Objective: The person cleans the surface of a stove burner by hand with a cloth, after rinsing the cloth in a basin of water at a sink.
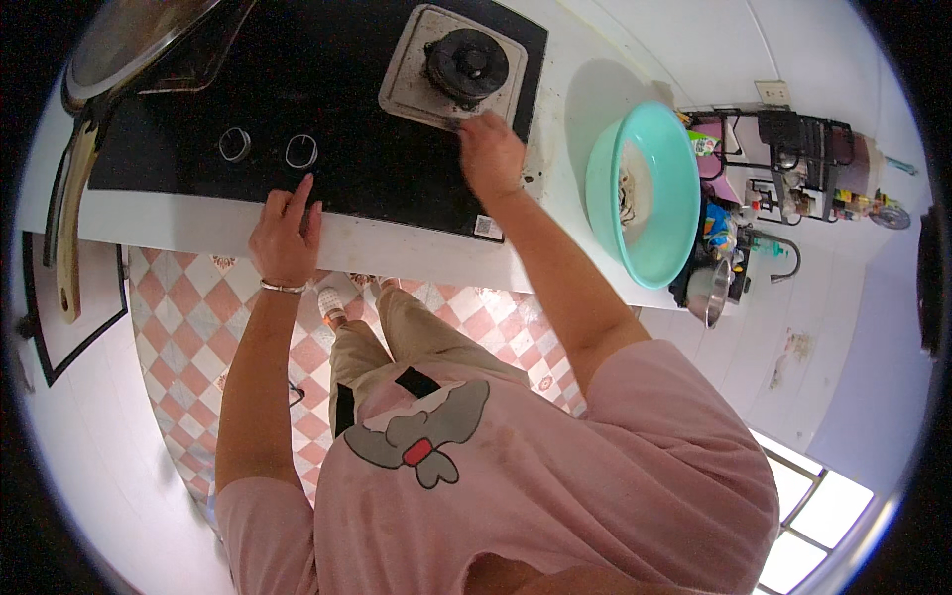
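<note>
My left hand (pixel 286 234) rests at the front edge of a black glass gas hob (pixel 357 178). Its index finger points at the round control knob (pixel 301 152), just short of it, and nothing is in the hand. A second knob (pixel 235 144) sits further left. My right hand (pixel 492 160), slightly blurred, is at the near edge of a soiled metal drip tray (pixel 405 82). Its fingers are curled, and whether they pinch anything is hidden. On that tray stands a black burner (pixel 468 65) without a pan support over it.
A pan (pixel 134 44) with a long wooden handle (pixel 73 223) covers the hob's left side, its handle jutting past the counter edge. Right of the hob, a turquoise basin (pixel 658 193) holds pale contents. Beyond it are a steel bowl (pixel 710 294), a faucet (pixel 781 245) and a loaded rack (pixel 781 149).
</note>
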Demonstrator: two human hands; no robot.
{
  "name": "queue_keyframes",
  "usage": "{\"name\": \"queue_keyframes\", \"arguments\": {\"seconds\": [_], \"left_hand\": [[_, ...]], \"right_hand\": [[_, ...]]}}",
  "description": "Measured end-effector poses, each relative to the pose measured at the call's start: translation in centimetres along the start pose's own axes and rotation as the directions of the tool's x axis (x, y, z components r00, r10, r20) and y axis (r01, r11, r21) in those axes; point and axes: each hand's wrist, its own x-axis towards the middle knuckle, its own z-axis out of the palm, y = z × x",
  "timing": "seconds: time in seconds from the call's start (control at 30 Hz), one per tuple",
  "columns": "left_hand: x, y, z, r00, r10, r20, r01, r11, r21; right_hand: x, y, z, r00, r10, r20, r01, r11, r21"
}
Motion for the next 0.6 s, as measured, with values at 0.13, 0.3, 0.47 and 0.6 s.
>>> {"name": "queue_keyframes", "arguments": {"seconds": [0.13,0.3,0.47,0.6], "left_hand": [[0.3,0.1,0.1,1.0,0.025,0.016,-0.025,1.0,0.013],[0.1,-0.1,0.5,0.999,0.054,-0.003,-0.054,0.998,0.032],[0.1,-0.4,0.2,0.999,0.051,-0.003,-0.051,0.998,0.022],[0.1,-0.2,0.2,0.998,0.04,0.04,-0.04,0.999,0.005]], "right_hand": [[-1.6,5.3,-1.8,0.995,-0.021,0.103,0.026,0.998,-0.051],[-1.9,5.2,-2.8,0.993,-0.002,0.12,0.01,0.998,-0.06],[-1.4,5.1,-2.8,0.985,-0.076,0.157,0.079,0.997,-0.016],[-0.4,2.5,-1.8,0.989,-0.065,0.13,0.069,0.997,-0.019]]}}
